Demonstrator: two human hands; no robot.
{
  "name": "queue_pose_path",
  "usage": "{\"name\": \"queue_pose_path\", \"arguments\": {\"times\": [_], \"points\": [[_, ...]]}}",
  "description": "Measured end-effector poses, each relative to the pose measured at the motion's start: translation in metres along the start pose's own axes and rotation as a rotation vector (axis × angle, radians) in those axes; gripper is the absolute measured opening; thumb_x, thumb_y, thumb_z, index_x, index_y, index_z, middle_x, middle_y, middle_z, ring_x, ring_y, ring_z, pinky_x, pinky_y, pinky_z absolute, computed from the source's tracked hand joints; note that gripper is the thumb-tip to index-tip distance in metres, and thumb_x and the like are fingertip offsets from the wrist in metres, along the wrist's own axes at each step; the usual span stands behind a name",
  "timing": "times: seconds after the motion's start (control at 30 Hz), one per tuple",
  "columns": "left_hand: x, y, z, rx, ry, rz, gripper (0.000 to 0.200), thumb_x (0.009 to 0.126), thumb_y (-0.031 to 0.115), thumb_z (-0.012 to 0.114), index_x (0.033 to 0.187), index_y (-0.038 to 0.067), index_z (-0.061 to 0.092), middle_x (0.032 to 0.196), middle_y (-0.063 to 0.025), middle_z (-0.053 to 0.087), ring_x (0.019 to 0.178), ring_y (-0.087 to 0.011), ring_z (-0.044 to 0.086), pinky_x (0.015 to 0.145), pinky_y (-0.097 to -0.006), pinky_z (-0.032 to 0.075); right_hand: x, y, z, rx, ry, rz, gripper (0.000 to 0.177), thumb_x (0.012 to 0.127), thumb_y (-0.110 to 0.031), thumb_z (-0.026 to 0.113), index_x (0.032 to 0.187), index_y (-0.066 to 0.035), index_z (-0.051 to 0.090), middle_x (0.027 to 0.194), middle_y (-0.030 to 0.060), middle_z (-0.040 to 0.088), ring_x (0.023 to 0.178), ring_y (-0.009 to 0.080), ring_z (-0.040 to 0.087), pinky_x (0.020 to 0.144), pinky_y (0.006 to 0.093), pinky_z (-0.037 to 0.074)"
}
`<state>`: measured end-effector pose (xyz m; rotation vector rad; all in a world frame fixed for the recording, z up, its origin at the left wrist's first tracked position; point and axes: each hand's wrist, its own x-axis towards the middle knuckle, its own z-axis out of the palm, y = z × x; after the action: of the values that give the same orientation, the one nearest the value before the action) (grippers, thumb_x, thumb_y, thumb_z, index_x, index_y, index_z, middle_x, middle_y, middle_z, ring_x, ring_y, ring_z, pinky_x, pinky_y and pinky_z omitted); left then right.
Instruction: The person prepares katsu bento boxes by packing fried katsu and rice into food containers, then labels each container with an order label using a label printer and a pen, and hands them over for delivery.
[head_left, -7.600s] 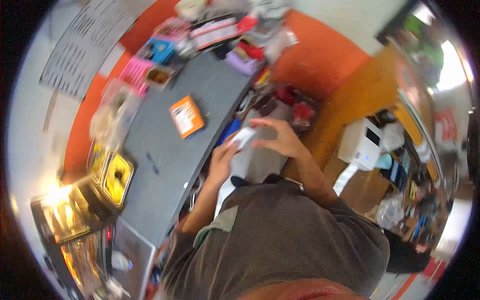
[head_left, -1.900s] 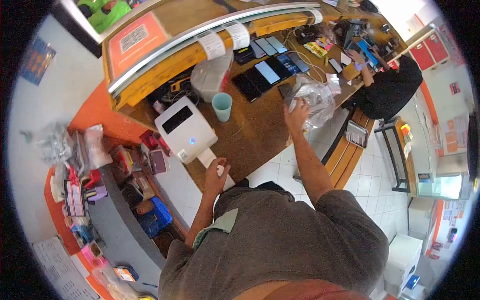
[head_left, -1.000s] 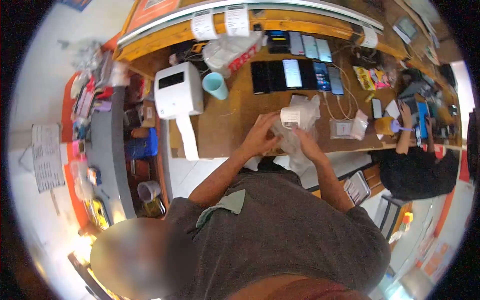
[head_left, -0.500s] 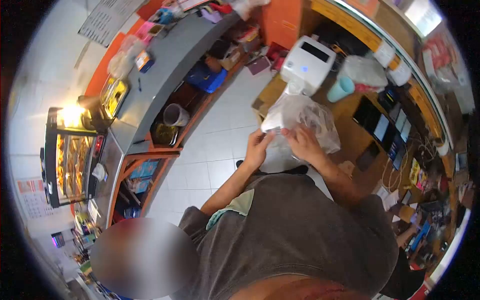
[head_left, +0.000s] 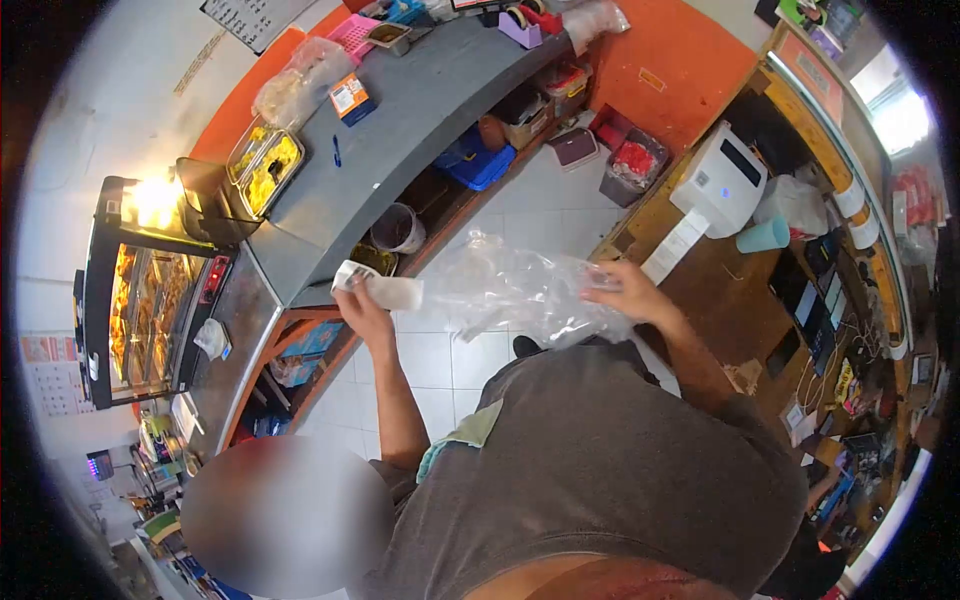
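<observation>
My left hand (head_left: 366, 318) is raised over the edge of the grey counter, its fingers closed on a white, curled, paper-like piece (head_left: 398, 292); its exact kind is hard to tell. My right hand (head_left: 628, 293) grips one end of a clear plastic bag (head_left: 530, 290). The crumpled bag stretches across the gap between both hands, and its far end reaches close to the white piece. To the right of the bag, a white printer (head_left: 722, 185) stands on the wooden desk with a printed paper strip (head_left: 675, 246) hanging from it.
On the grey counter (head_left: 400, 110) are metal trays of yellow food (head_left: 268, 172), a small box (head_left: 352, 98) and a pen (head_left: 337, 150). A lit food warmer (head_left: 155, 295) stands at left. The wooden desk (head_left: 720, 300) carries a pale green cup (head_left: 763, 236), phones and cables.
My hands have moved apart, the left carrying the white piece leftward and the right holding the plastic bag. The bag is now stretched sideways. The view has shifted, and the printer's paper strip shows clearly.
</observation>
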<state>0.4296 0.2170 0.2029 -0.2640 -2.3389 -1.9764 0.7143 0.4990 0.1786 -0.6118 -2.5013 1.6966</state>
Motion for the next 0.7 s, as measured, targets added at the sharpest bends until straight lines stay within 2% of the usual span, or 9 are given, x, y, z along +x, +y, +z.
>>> {"name": "queue_pose_path", "arguments": {"times": [0.07,0.1,0.13,0.23,0.5,0.53,0.6,0.63,0.7], "points": [[0.024,-0.032,0.004,0.493,-0.270,0.522,0.015,0.088,0.009,0.049,0.096,-0.002,0.054,0.093,-0.0187,0.059,0.088,-0.0341,0.058,0.077,-0.0432,0.045,0.010,-0.016,-0.028,-0.020,-0.022,-0.049,0.046,0.076,-0.040,0.070,0.103,-0.003,0.065,0.089,0.0209,0.064,0.086,0.0281,0.063,0.076,0.0363,0.046],[0.040,-0.085,0.008,0.659,-0.442,0.530,0.012,0.085,0.010,0.049,0.084,-0.001,0.054,0.089,-0.0216,0.058,0.084,-0.0405,0.056,0.072,-0.0467,0.044,0.016,-0.028,-0.042,-0.110,-0.091,0.059,0.041,0.073,-0.037,0.072,0.095,-0.003,0.067,0.086,0.0202,0.065,0.085,0.0282,0.063,0.076,0.0359,0.046],[0.029,-0.093,0.025,0.877,-0.557,0.174,0.016,0.086,0.014,0.045,0.080,0.001,0.052,0.083,-0.0228,0.058,0.080,-0.0424,0.056,0.068,-0.0483,0.043,0.022,-0.038,-0.056,-0.205,-0.160,0.162,0.036,0.070,-0.034,0.074,0.088,-0.003,0.069,0.083,0.0195,0.065,0.083,0.0283,0.063,0.076,0.0356,0.046],[0.017,-0.191,0.048,0.668,-0.934,0.350,0.018,0.089,0.018,0.042,0.083,0.004,0.052,0.076,-0.0208,0.060,0.072,-0.0428,0.057,0.064,-0.0511,0.044,0.041,-0.052,-0.093,-0.426,0.024,0.121,0.033,0.066,-0.030,0.075,0.080,0.000,0.069,0.078,0.0186,0.065,0.079,0.0283,0.064,0.074,0.0352,0.047],[0.065,-0.212,0.096,0.679,-0.621,0.094,0.018,0.088,0.013,0.046,0.081,-0.002,0.051,0.072,-0.0278,0.056,0.070,-0.0468,0.056,0.058,-0.0510,0.041,0.139,-0.082,-0.190,-0.320,0.072,0.079,0.023,0.066,-0.020,0.073,0.075,0.000,0.069,0.064,0.0176,0.063,0.056,0.0201,0.059,0.060,0.0310,0.046],[0.085,-0.238,0.085,0.669,-0.473,0.108,0.019,0.087,0.014,0.046,0.078,-0.003,0.053,0.071,-0.0265,0.056,0.069,-0.0437,0.058,0.058,-0.0498,0.041,0.146,-0.083,-0.216,-0.330,0.220,0.198,0.022,0.066,-0.020,0.073,0.076,0.000,0.069,0.065,0.0167,0.063,0.059,0.0199,0.059,0.061,0.0310,0.046],[0.119,-0.258,0.049,0.753,-0.551,-0.019,0.020,0.083,0.014,0.049,0.087,-0.001,0.061,0.073,-0.0217,0.059,0.068,-0.0381,0.058,0.061,-0.0439,0.044,0.163,-0.071,-0.254,-0.331,0.365,0.330,0.021,0.067,-0.019,0.073,0.077,0.000,0.069,0.067,0.0158,0.063,0.062,0.0198,0.059,0.063,0.0310,0.046],[0.136,-0.254,0.035,0.846,-0.703,0.115,0.020,0.082,0.013,0.050,0.090,-0.001,0.062,0.076,-0.0213,0.061,0.067,-0.0369,0.058,0.060,-0.0395,0.045,0.175,-0.064,-0.275,-0.380,0.497,0.205,0.022,0.068,-0.019,0.073,0.079,0.000,0.067,0.070,0.0151,0.063,0.065,0.0205,0.059,0.065,0.0314,0.045],[0.157,-0.219,0.044,0.625,-0.634,-0.371,0.025,0.086,0.023,0.055,0.089,0.000,0.065,0.075,-0.0108,0.063,0.067,-0.0229,0.059,0.062,-0.0336,0.046,0.206,-0.051,-0.304,-0.436,0.642,0.076,0.023,0.069,-0.019,0.072,0.081,0.000,0.066,0.072,0.0144,0.062,0.069,0.0213,0.059,0.068,0.0318,0.045]]}}
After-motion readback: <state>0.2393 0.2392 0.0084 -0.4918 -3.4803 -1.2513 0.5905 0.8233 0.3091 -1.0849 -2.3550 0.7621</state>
